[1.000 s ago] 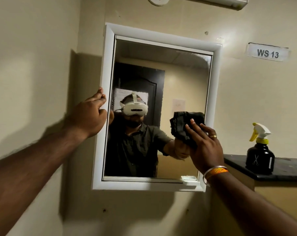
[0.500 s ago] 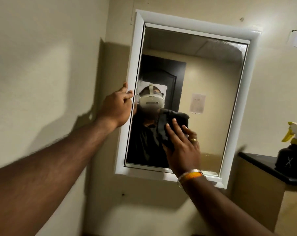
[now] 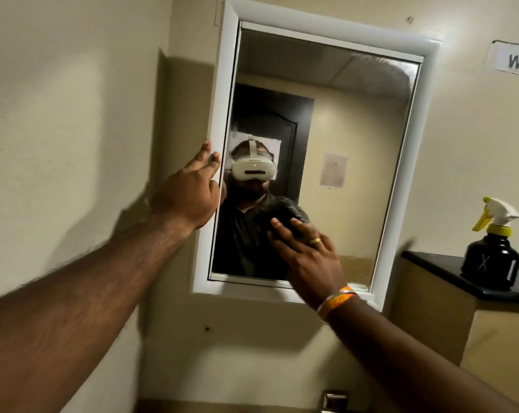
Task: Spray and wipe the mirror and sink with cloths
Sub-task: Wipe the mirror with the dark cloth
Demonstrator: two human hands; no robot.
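A white-framed mirror [image 3: 368, 150] hangs on the beige wall ahead. My left hand [image 3: 189, 195] grips the frame's left edge, fingers curled around it. My right hand [image 3: 308, 257] presses a dark cloth [image 3: 285, 208] flat against the lower middle of the glass; most of the cloth is hidden under my fingers. A hazy smear shows at the glass's upper right corner. A black spray bottle [image 3: 490, 257] with a yellow and white trigger stands on the dark ledge [image 3: 431, 263] to the right. The sink is out of view.
A label reading "WS" [image 3: 514, 61] is stuck on the wall at upper right. A metal fitting [image 3: 334, 400] pokes up at the bottom edge below the mirror. The ledge sits on a tan cabinet [image 3: 431, 317] close to the mirror's right side.
My right hand has slid the cloth from the mirror's right side leftward and down to its lower middle. My left hand stays on the frame's left edge. The view has shifted left.
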